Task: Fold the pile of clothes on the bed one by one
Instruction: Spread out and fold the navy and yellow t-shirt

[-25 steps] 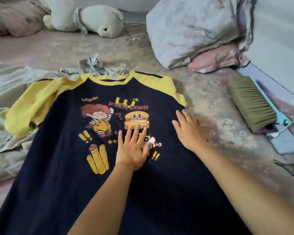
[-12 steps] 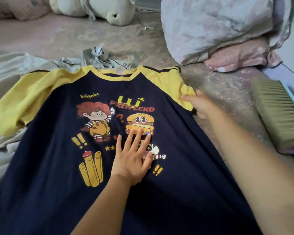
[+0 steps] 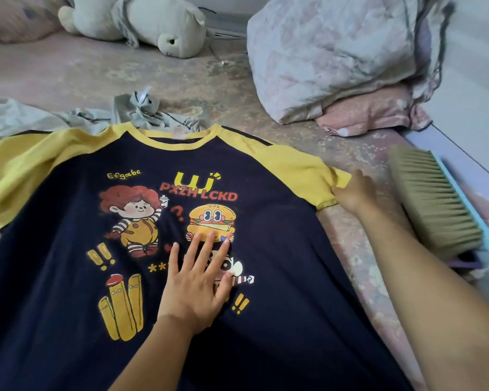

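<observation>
A navy T-shirt (image 3: 280, 249) with yellow sleeves and a cartoon print lies face up, spread flat on the bed. My left hand (image 3: 198, 280) presses flat on the print at the shirt's middle, fingers straight and spread. My right hand (image 3: 353, 190) pinches the hem of the shirt's right yellow sleeve (image 3: 302, 170), which lies stretched out to the side. Crumpled grey-green clothes (image 3: 141, 111) lie behind the collar and under the left sleeve.
An olive bed brush (image 3: 429, 198) with a blue back lies just right of my right hand. A bundled quilt (image 3: 331, 55) and pink pillow (image 3: 370, 114) sit at the back right. A plush toy (image 3: 158, 24) lies at the back. The bed's right edge runs behind the brush.
My right hand left the shirt's chest, went to the right sleeve, took its hem and pulled it outward flat. My left hand stayed pressed on the print.
</observation>
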A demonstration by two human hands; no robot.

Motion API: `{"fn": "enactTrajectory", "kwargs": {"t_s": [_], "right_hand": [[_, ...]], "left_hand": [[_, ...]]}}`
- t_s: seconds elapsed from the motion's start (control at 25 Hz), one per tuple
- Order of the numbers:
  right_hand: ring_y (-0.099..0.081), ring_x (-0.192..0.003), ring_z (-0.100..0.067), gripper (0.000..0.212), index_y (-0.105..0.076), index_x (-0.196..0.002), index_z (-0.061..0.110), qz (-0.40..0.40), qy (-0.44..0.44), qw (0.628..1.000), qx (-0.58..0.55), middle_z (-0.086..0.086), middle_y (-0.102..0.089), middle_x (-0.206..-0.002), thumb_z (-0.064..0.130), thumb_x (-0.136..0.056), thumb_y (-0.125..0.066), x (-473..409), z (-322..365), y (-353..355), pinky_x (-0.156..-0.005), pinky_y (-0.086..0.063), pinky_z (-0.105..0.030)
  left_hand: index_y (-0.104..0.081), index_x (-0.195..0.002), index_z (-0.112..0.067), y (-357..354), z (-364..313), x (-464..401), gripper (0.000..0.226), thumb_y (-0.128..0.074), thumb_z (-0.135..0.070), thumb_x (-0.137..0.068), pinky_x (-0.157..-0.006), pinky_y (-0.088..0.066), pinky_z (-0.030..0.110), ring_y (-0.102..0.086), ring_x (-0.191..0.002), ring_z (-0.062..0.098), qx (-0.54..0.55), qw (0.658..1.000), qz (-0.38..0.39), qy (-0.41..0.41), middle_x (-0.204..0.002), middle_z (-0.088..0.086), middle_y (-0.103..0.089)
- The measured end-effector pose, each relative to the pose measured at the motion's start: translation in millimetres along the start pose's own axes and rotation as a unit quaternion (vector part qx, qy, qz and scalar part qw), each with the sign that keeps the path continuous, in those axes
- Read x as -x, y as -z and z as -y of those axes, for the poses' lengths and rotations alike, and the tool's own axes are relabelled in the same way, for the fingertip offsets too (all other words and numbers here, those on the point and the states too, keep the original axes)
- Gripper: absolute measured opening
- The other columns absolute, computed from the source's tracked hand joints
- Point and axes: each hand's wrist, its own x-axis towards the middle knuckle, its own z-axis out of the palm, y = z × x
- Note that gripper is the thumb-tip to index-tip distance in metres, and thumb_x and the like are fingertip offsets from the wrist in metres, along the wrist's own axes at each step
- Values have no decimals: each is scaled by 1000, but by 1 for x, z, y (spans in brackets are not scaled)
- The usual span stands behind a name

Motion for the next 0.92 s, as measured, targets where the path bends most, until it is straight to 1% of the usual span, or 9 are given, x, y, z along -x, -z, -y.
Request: {"fn": "enactTrajectory", "kwargs": {"t_s": [0.12, 0.24, 0.32, 0.4, 0.48, 0.64, 0.72, 0.84, 0.92], "right_hand": [[-50, -117, -40, 57, -53, -124, 0, 4, -48, 996, -76, -24, -55, -127, 42, -87, -46, -1, 13, 10, -94, -40, -38], [-46, -125, -37, 59, -46, -132, -4, 15, -114, 987, -113, -23, -48, -137, 41, -95, -39, -19, 28, 31, -101, -36, -37], [-50, -120, -35, 57, -46, -134, -1, 57, -138, 977, -153, -20, -52, -133, 41, -96, -40, -36, 32, 35, -100, -37, -35], [-56, -89, -28, 44, -56, -120, 8, 167, -188, 942, -224, -11, -60, -99, 43, -96, -44, -45, 38, 33, -90, -42, -36], [-48, -68, -20, 36, -57, -86, 11, 250, -195, 925, -211, -6, -51, -74, 45, -94, -50, -49, 39, 26, -74, -42, -35], [-40, -34, -10, 39, -43, -64, 13, 247, -173, 934, -190, -1, -43, -39, 32, -95, -56, -56, 41, 26, -38, -35, -22], [-45, -39, -14, 39, -46, -68, 10, 223, -142, 950, -164, -8, -52, -52, 38, -93, -56, -57, 42, 27, -40, -36, -20], [-62, -77, -23, 40, -61, -97, 1, 155, -92, 972, -150, -12, -66, -96, 38, -84, -68, -62, 37, 10, -70, -55, -30], [-59, -69, -15, 26, -65, -106, 2, 161, -61, 963, -208, -10, -68, -93, 18, -86, -69, -58, 37, 5, -59, -53, -18]], "left_hand": [[-33, -146, -27, 0, 1, 0, 57, -19, -50, -96, -110, -16, 54, -28, -141, 25, -1, 1000, -2, -1, -152, 3, -32], [-32, -147, -27, -1, 2, 0, 59, -11, -52, -97, -111, -16, 53, -25, -141, 23, 7, 1000, 3, -1, -152, 2, -31], [-33, -146, -28, -1, 2, 0, 60, -10, -52, -97, -112, -15, 52, -24, -142, 21, 15, 1000, 2, 0, -152, 2, -32], [-34, -146, -28, -1, 3, 0, 59, -11, -52, -97, -112, -15, 52, -24, -142, 21, 21, 1000, 2, 0, -152, 1, -33], [-34, -146, -28, -1, 4, 0, 59, -11, -52, -97, -112, -15, 51, -24, -142, 20, 18, 1000, -3, -4, -152, 1, -32], [-34, -146, -27, -1, 3, -2, 60, -11, -52, -97, -113, -14, 51, -23, -142, 20, 16, 1000, -4, -2, -152, 1, -33], [-33, -146, -27, 0, 3, -1, 60, -10, -52, -97, -113, -14, 51, -23, -142, 20, 17, 1000, 0, -4, -152, 2, -33], [-34, -146, -27, 3, 3, 0, 59, -10, -52, -97, -113, -12, 49, -24, -141, 20, 17, 1000, 4, 0, -151, 2, -34], [-33, -146, -28, 2, 2, -1, 59, -11, -52, -97, -113, -11, 49, -24, -141, 20, 11, 1000, 16, 3, -152, 1, -33]]}}
